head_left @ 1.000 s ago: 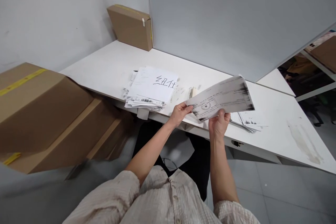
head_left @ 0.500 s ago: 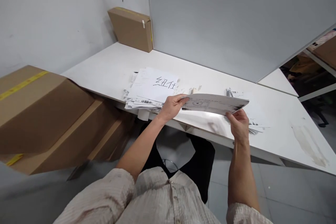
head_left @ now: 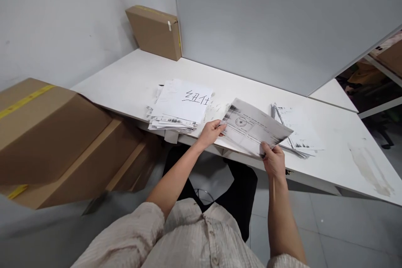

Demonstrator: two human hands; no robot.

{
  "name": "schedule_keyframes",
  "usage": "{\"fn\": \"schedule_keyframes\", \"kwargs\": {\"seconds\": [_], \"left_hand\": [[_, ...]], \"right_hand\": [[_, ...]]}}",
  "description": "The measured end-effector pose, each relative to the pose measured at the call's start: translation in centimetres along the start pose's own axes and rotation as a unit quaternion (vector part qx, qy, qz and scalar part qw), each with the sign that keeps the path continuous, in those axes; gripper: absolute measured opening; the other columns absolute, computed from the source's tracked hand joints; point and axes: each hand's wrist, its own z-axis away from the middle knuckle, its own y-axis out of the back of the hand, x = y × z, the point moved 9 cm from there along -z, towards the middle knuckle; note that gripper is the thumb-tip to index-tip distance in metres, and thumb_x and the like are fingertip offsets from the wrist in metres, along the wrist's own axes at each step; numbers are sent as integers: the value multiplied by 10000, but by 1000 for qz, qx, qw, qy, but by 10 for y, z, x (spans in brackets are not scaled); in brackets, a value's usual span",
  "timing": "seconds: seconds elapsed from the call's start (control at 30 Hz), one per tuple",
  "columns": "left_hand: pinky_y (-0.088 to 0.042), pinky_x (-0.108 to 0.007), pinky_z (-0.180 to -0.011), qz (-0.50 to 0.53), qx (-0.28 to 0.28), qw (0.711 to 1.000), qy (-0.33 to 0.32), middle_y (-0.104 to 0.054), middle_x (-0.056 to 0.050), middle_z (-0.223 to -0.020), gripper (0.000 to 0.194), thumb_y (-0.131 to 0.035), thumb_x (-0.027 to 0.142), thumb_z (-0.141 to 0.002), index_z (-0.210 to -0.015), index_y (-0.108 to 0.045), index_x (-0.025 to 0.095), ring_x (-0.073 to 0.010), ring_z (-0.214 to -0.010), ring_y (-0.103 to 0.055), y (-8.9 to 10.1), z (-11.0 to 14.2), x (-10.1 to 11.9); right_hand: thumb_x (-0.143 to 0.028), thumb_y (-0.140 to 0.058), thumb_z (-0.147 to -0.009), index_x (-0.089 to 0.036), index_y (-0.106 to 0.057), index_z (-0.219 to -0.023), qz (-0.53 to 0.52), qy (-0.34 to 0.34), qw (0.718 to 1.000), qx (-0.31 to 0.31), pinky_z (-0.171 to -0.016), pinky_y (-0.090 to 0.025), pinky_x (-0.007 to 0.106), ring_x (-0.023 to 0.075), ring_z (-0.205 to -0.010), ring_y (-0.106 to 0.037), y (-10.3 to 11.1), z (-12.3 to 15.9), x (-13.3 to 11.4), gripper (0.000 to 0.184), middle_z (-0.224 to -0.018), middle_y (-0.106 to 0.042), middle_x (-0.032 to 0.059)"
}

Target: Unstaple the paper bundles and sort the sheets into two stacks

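Between my two hands I hold a printed sheet of paper (head_left: 251,127) with a round star stamp and dark smudges at its edges. My left hand (head_left: 211,133) pinches its left edge. My right hand (head_left: 274,160) grips the lower right edge, thumb on top. The sheet is tilted above the front of the white table. Left of it lies a stack of papers (head_left: 179,104) with handwriting on the top sheet. Another pile of papers (head_left: 303,130), with a dark pen-like thing along its left side, lies to the right, partly behind the held sheet.
Large cardboard boxes (head_left: 47,134) with yellow tape stand at the left, against the table's front edge. A smaller cardboard box (head_left: 153,33) leans in the back corner. A grey panel (head_left: 282,21) rises behind the white table (head_left: 339,163). Shelving is at the far right.
The sheet has swung from nearly edge-on to facing me more, and its right end has come lower. My right hand has moved left and down; my left hand has shifted slightly right and down.
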Motion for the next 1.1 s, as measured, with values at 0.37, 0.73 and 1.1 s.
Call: {"fn": "schedule_keyframes", "kwargs": {"seconds": [0.37,0.73,1.1], "left_hand": [[-394,-240,-563,-240,-229,942,-44,-572,-10,-677,295,-448,397,-854,-761,-622,177,-119,-606,-525,-28,19,57],[-496,-274,-702,-227,-52,972,-33,-683,-53,-931,311,-451,354,-869,-1065,-632,194,-153,-763,-636,-6,-25,14],[-427,-322,-944,-333,9,921,-200,-584,-70,-1165,484,-315,66,-862,-1278,-512,213,-170,-1098,-514,-7,-41,-1]], "right_hand": [[-358,-703,-718,-250,-575,-1133,204,50,966,-152,-793,-490,330,217,-989,-592,17,34,-65,448,-1112,-625,61],[-468,-653,-715,-175,-631,-875,177,-113,973,-91,-596,-480,264,203,-727,-628,2,29,-4,334,-803,-697,35],[-353,-762,-598,-175,-653,-775,34,-234,966,-105,-581,-558,326,228,-639,-672,-14,-1,21,274,-690,-710,57]]}}
